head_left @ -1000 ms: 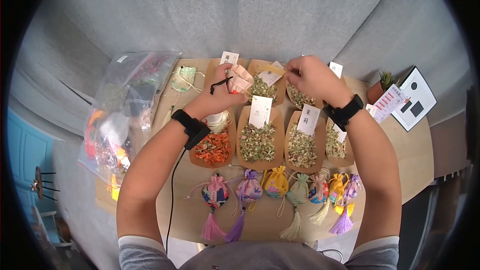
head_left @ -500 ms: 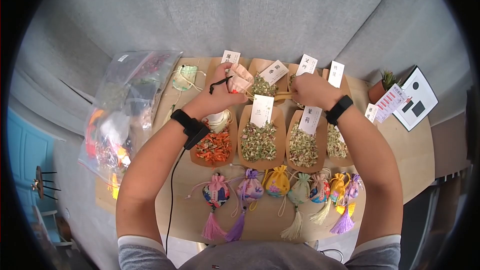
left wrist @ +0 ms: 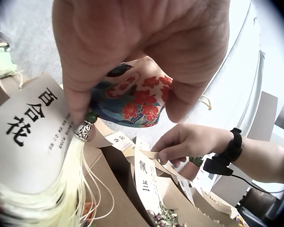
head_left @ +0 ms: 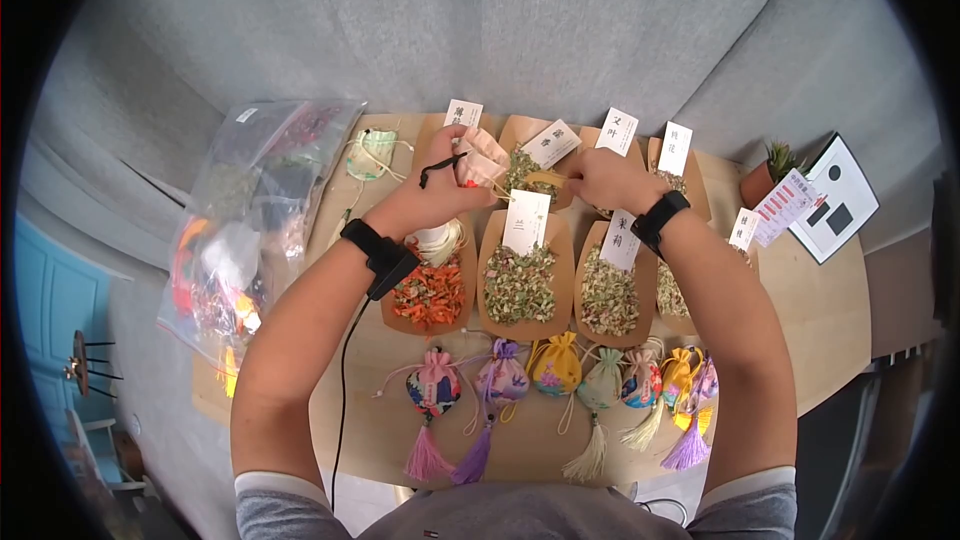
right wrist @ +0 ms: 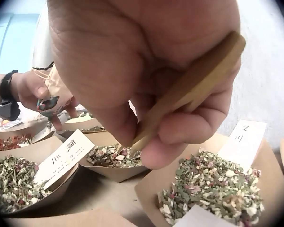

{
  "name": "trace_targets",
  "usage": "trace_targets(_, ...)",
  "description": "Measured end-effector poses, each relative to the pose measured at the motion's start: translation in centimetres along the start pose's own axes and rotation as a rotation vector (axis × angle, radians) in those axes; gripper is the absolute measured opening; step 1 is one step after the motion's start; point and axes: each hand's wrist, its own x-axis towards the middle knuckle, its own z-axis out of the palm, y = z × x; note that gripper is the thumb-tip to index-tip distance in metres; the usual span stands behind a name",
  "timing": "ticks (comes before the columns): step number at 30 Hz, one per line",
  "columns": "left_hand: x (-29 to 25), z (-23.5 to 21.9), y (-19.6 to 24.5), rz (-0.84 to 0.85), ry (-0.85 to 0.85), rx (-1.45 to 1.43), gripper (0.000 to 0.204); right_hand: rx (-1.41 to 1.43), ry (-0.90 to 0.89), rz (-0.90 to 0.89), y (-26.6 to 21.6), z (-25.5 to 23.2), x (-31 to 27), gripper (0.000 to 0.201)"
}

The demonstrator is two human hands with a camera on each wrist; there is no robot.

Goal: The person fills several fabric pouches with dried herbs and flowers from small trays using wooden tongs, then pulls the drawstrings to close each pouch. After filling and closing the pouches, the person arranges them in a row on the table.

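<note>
My left hand (head_left: 440, 190) grips a pale pink drawstring sachet (head_left: 480, 162) with its mouth facing up. In the left wrist view the sachet (left wrist: 137, 101) shows red flowers and blue patterning, and a cream tassel (left wrist: 61, 175) hangs below it from a green bead. To the right, my right hand (head_left: 612, 182) pinches a wooden scoop (right wrist: 194, 85) by its handle. The scoop's far end reaches over the dried herbs (head_left: 520, 170) in the back-row paper tray, beneath a tilted white label card (head_left: 551, 144). Fingers partly cover the scoop in the right wrist view.
Paper trays of dried herbs (head_left: 520, 285) and orange petals (head_left: 428, 295) stand in two rows with label cards. Several finished sachets (head_left: 555, 365) line the front. Clear plastic bags (head_left: 250, 230) lie left; a potted plant (head_left: 765, 175) and a framed card (head_left: 835, 200) stand right.
My right hand has come down from the back row, then shifted left, bringing the scoop over the back herb tray. The left hand holds the sachet in the same place.
</note>
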Motion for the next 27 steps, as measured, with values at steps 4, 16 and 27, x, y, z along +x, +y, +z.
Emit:
trace_targets(4,0.0,0.1,0.1,0.008,0.014,0.029,0.101,0.117,-0.096,0.092,-1.0,-0.1,-0.2,0.025)
trace_targets(16,0.0,0.2,0.3,-0.037,0.015,0.038,0.103,-0.113,0.076,-0.142,-0.9,1.8,-0.3,0.018)
trace_targets(27,0.2,0.5,-0.2,-0.012,0.029,0.061,0.103,0.091,0.244,-0.152,-2.8,-5.5,-2.9,0.02)
